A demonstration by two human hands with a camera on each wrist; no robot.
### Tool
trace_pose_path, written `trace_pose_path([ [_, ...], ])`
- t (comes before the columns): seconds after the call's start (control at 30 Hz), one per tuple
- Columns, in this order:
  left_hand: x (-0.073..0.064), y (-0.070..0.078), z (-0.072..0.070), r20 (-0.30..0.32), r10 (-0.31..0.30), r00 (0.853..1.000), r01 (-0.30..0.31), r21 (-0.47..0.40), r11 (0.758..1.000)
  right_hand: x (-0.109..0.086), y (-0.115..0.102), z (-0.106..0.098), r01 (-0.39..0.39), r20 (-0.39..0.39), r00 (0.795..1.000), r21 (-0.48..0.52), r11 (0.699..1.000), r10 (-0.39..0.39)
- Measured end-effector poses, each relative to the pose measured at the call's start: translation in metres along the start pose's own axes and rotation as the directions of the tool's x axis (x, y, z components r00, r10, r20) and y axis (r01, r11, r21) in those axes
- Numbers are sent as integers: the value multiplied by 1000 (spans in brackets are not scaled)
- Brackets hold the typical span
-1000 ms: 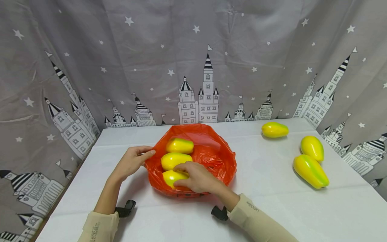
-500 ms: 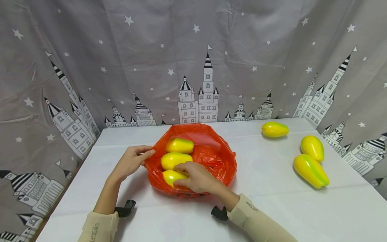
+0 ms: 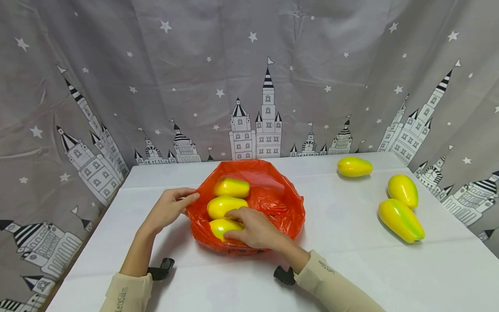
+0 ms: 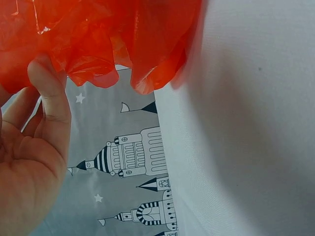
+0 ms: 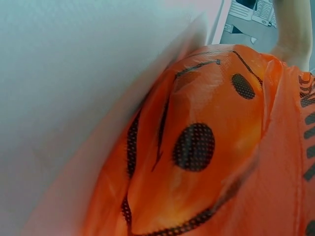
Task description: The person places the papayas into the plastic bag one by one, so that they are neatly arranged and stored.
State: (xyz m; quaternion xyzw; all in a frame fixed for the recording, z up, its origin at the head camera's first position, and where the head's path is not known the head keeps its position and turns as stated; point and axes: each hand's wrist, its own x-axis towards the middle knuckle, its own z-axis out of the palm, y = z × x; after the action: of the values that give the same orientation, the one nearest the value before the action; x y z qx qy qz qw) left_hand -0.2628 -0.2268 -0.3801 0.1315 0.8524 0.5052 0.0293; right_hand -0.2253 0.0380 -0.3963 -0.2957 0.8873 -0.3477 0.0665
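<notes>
A red plastic bag [image 3: 290, 216] lies spread open on the table, with black printing on its front side in the right wrist view. Three glossy yellow-green papayas sit in a row inside it: a far papaya [image 3: 231, 187], a middle papaya [image 3: 222, 207] and a near papaya [image 3: 220, 229]. My left hand [image 3: 171, 210] pinches the bag's left rim between thumb and fingers; the thumb shows against the red film [image 4: 93, 44] in the left wrist view. Reaching into the bag, my right hand [image 3: 255, 229] grips the near papaya, thumb in front and fingers behind. The bag wall hides that hand from the right wrist camera.
On the right of the white table [image 3: 331, 277] lie a papaya [image 3: 354, 167] near the back edge, and two more, an upper papaya [image 3: 403, 190] and a lower papaya [image 3: 400, 221], touching. A grey curtain [image 3: 187, 52] with castles and stars hangs behind.
</notes>
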Motion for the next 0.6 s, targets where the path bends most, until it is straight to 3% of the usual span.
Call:
trace_pose_path([
  [0.6,-1,1,-1,0,5,1000,-5,1,1000,-17,-2,-18,36,-93,995,42,998,-32],
])
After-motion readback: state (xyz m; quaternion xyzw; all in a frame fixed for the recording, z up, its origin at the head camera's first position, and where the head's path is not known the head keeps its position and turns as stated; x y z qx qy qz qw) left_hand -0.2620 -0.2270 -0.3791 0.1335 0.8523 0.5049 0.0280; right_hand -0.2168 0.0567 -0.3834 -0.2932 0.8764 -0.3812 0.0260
